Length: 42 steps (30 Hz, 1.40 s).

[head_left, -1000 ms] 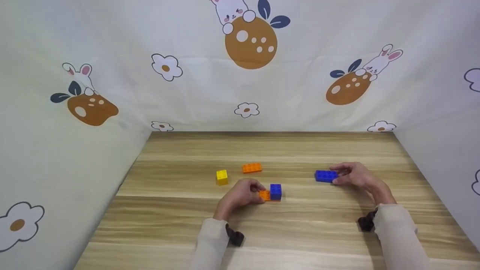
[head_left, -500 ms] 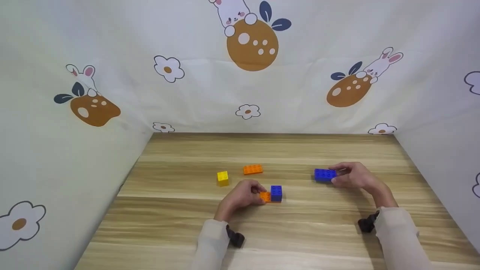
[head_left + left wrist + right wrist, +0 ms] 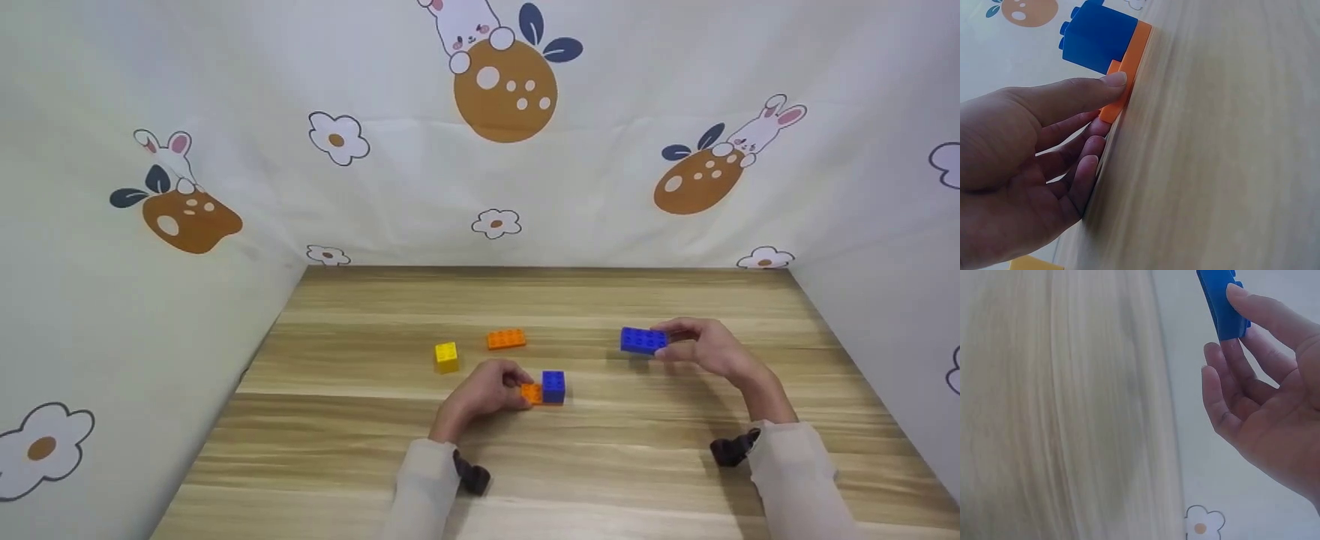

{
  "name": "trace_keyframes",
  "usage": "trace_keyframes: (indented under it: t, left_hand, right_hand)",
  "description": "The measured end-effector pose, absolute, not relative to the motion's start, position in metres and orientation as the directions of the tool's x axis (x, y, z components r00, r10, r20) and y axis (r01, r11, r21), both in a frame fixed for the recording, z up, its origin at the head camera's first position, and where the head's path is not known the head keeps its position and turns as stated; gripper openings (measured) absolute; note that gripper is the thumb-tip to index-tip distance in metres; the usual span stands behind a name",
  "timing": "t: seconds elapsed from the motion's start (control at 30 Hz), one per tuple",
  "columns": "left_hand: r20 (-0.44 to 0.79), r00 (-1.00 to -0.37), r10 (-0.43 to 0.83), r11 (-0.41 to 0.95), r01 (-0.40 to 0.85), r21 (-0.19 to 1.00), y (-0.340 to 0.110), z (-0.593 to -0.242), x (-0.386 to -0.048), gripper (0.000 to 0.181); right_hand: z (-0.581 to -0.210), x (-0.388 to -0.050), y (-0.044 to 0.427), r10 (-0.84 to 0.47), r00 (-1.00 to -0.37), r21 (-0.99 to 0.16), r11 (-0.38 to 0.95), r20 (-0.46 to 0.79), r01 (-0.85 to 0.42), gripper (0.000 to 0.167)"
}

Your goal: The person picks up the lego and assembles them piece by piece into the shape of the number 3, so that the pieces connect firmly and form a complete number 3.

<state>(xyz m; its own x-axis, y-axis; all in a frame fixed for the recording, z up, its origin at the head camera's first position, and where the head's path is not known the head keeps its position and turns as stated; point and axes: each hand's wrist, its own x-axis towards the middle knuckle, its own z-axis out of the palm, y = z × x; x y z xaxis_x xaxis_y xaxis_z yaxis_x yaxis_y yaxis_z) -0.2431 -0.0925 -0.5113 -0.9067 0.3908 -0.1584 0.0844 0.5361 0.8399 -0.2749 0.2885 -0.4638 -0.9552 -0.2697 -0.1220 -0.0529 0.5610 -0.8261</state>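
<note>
Presently | left hand: fingers pinch orange plate bearing small blue block, centre | right hand: fingers pinch long blue brick above surface, right | wide gap between hands | far edge meets cloth

The bricks look smooth plastic, the tabletop wooden, the backdrop cloth.

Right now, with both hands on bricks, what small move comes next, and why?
I'd probably carry the long blue brick in the right hand toward the orange plate under the small blue brick: it's off the table, and the left hand pinches that plate, which shows bare studs.
</note>
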Motion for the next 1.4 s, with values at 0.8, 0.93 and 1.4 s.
trace_keyframes:
  t: [0.8, 0.93, 1.4]
  left_hand:
    - [-0.139, -0.907, 0.397, 0.540, 0.108, 0.835, -0.092, -0.510, -0.241, 0.026]
    - [-0.142, -0.907, 0.396, 0.544, 0.107, 0.832, -0.092, -0.510, -0.242, 0.027]
    - [-0.167, -0.904, 0.393, 0.546, 0.083, 0.833, -0.092, -0.510, -0.242, 0.026]
  right_hand:
    - [-0.433, -0.252, 0.236, -0.309, -0.951, -0.857, 0.490, -0.001, -0.159, 0.051]
    - [-0.428, -0.246, 0.226, -0.323, -0.946, -0.853, 0.490, 0.010, -0.177, 0.049]
    - [-0.418, -0.227, 0.189, -0.379, -0.921, -0.844, 0.461, 0.092, -0.274, 0.041]
